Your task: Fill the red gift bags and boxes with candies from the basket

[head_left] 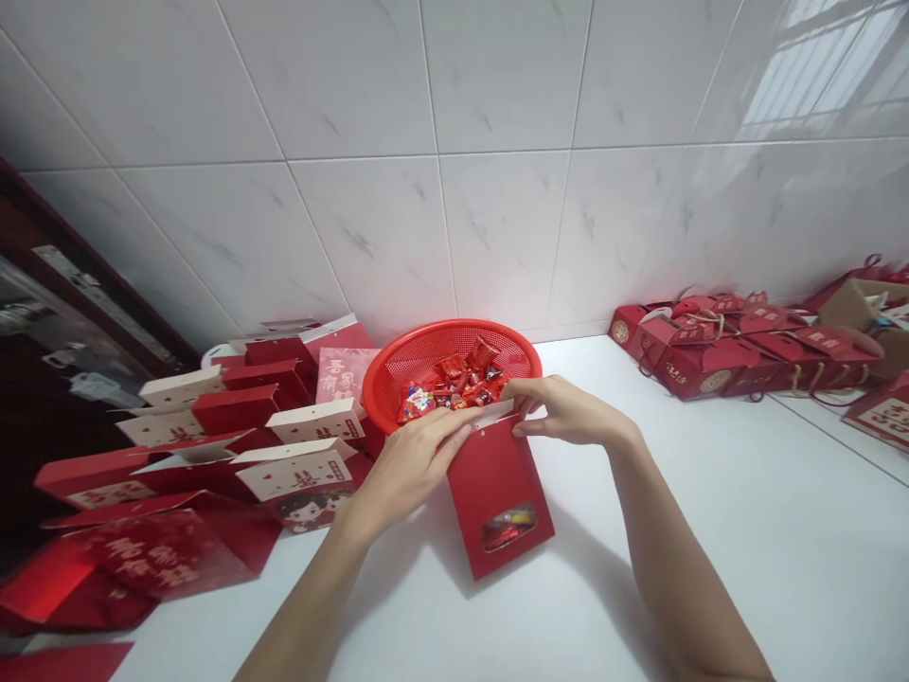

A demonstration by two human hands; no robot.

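A red paper gift box (pixel 497 483) stands tilted on the white table in front of me, with wrapped candy showing through the small window near its bottom. My left hand (pixel 418 455) grips the upper left edge of this box, fingers together along its top. At the upper right corner, my right hand (pixel 561 409) pinches the pale top flap between thumb and fingers. Just behind the box sits a red plastic basket (pixel 398 352) holding wrapped candies (pixel 465 377). The far side of the box is hidden from me.
Several red and white paper boxes (pixel 177 549) crowd the left side. Closed red boxes with cord handles (pixel 717 365) are grouped at the right, near an open cardboard box (pixel 848 308). A tiled wall (pixel 497 227) bounds the white table (pixel 710 502) at the back.
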